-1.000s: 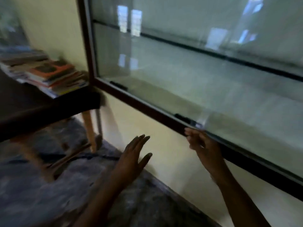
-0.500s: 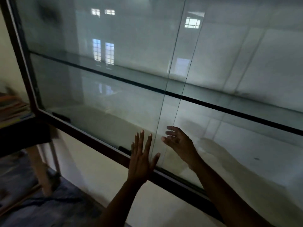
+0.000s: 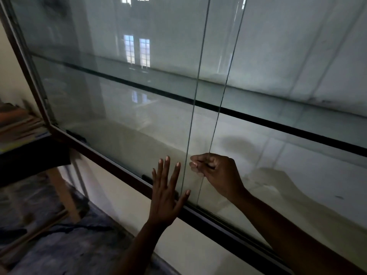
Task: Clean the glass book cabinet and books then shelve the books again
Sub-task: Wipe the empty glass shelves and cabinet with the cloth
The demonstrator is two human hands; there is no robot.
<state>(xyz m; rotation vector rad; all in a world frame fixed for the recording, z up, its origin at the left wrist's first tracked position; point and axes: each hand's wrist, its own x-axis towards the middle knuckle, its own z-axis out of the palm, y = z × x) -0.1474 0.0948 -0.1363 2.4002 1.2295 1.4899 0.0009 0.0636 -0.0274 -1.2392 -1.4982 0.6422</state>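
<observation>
The glass book cabinet (image 3: 123, 171) fills most of the view, with a dark frame and two sliding glass panes. Its shelves (image 3: 278, 124) behind the glass hold no books. My left hand (image 3: 166, 189) lies flat with spread straight fingers on the left pane (image 3: 119, 116), low, near the bottom rail. My right hand (image 3: 216, 173) is just right of it, fingers curled at the vertical edge of the right pane (image 3: 297, 175), where the two panes overlap. A stack of books (image 3: 17, 126) lies on a dark table at the far left, blurred.
The dark table (image 3: 33, 157) with wooden legs stands left of the cabinet, its corner close to the frame. Below the cabinet runs a cream wall (image 3: 139, 205), and a dark patterned floor (image 3: 59, 245) spreads at the lower left.
The view swung right from the table to the cabinet front. My left hand rose onto the left pane. My right hand moved from the bottom rail to the pane edge and curled its fingers.
</observation>
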